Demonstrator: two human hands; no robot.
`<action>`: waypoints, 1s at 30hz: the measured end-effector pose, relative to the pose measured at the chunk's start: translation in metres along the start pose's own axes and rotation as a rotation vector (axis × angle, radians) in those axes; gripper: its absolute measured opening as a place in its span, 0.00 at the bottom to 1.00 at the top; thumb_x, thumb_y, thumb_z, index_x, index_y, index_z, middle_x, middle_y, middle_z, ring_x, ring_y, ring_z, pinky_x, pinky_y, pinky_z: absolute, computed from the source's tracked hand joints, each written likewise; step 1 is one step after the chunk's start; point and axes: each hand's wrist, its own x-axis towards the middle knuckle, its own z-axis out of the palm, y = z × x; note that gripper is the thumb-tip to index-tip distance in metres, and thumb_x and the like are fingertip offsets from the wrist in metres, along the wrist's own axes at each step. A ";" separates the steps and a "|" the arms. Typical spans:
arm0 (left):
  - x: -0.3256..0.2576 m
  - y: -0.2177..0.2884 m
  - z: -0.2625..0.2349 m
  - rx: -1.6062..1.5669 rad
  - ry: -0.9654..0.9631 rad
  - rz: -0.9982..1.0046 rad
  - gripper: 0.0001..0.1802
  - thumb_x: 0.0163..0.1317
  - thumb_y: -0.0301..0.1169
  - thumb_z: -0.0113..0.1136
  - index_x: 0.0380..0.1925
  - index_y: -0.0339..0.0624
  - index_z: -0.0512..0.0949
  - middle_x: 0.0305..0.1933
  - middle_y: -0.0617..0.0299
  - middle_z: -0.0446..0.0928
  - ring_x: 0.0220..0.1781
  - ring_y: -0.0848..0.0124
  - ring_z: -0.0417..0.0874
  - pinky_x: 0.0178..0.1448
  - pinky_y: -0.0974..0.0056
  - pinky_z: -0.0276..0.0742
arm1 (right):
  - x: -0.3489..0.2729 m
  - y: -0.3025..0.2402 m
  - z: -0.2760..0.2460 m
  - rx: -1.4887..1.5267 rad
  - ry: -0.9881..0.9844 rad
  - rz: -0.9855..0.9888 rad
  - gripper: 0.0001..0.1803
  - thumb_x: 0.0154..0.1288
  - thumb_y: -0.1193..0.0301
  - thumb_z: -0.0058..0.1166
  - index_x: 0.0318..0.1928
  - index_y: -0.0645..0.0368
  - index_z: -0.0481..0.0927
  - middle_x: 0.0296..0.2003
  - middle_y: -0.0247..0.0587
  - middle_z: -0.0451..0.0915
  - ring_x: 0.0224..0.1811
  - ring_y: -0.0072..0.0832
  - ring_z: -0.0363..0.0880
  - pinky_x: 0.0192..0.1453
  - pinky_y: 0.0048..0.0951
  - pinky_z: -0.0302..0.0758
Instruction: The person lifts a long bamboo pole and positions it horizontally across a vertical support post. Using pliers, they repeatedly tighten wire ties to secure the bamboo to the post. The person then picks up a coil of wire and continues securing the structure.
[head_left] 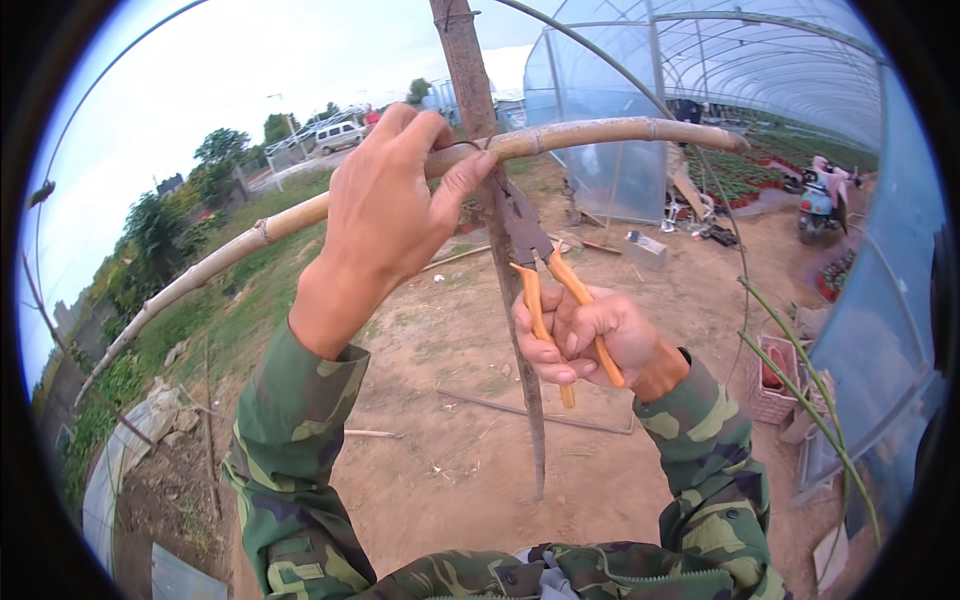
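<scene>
A bamboo pole crosses an upright wooden post at about chest height. My left hand is closed over the pole just left of the crossing, its thumb pressed near the post. Thin dark wire shows at the joint beside those fingers. In my right hand is a pair of pliers with orange handles, their jaws pointing up at the post just below the joint. The handles stand slightly apart. Whether the jaws grip the wire, I cannot tell.
Plastic-covered greenhouse walls rise at the right, with a scooter by them. Green canes lean near a woven basket. A box and a thin rod lie on the dirt. A van stands far left.
</scene>
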 end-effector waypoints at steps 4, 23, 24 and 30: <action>-0.002 -0.007 0.001 0.162 -0.141 -0.118 0.22 0.68 0.48 0.63 0.33 0.39 0.71 0.23 0.53 0.76 0.26 0.52 0.78 0.32 0.51 0.69 | 0.003 -0.008 0.012 -0.127 0.101 0.037 0.20 0.47 0.82 0.41 0.45 0.66 0.70 0.30 0.43 0.70 0.23 0.27 0.69 0.21 0.23 0.61; -0.003 -0.016 0.015 0.155 -0.124 0.085 0.21 0.69 0.46 0.63 0.35 0.40 0.70 0.26 0.53 0.78 0.25 0.54 0.78 0.30 0.53 0.70 | 0.010 -0.122 0.035 -2.389 0.516 0.096 0.12 0.59 0.78 0.48 0.34 0.73 0.84 0.25 0.62 0.81 0.23 0.49 0.81 0.27 0.49 0.76; -0.004 -0.016 0.015 0.165 -0.138 0.090 0.21 0.69 0.46 0.63 0.35 0.40 0.70 0.26 0.53 0.77 0.25 0.54 0.78 0.30 0.53 0.70 | 0.011 -0.126 0.038 -2.470 0.494 0.097 0.11 0.59 0.78 0.49 0.34 0.72 0.84 0.25 0.61 0.81 0.23 0.49 0.82 0.28 0.48 0.77; -0.005 -0.017 0.018 0.183 -0.159 0.121 0.21 0.68 0.45 0.65 0.38 0.38 0.70 0.28 0.48 0.79 0.26 0.53 0.77 0.33 0.51 0.70 | 0.010 -0.125 0.024 -2.637 0.492 -0.079 0.09 0.58 0.78 0.51 0.34 0.64 0.85 0.25 0.56 0.82 0.24 0.46 0.82 0.29 0.46 0.77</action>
